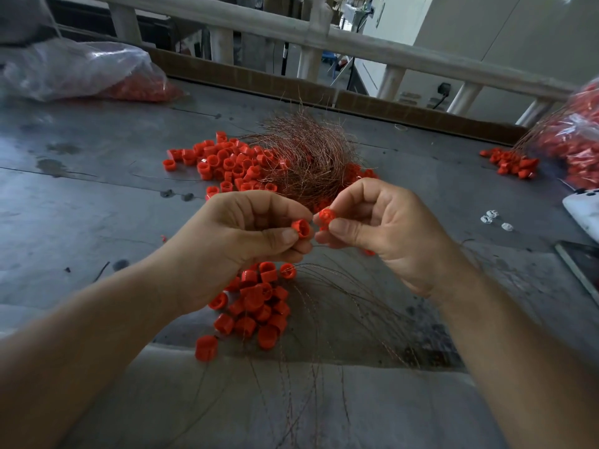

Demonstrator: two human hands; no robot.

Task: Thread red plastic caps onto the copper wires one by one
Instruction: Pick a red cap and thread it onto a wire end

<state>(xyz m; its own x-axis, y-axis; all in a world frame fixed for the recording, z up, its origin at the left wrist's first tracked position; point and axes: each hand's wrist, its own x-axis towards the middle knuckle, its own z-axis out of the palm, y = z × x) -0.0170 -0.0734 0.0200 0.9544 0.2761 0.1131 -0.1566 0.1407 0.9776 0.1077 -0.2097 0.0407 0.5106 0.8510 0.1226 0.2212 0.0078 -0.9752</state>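
One cap (301, 228) pinched per hand (246, 234); seemingly apart.

Setting: small assembly workshop, piecework bench. My surface is a stained grey metal worktable (97, 196). Red caps (227, 160) lie heaped in bulk beside a tangle of copper wire (308, 157). Clear plastic bags (74, 69) of more caps sit at both ends. A pale railing (324, 34) runs behind.

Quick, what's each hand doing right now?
Left hand: closed, fingers pinching a red cap.
Right hand: closed, fingers pinching a second red cap.
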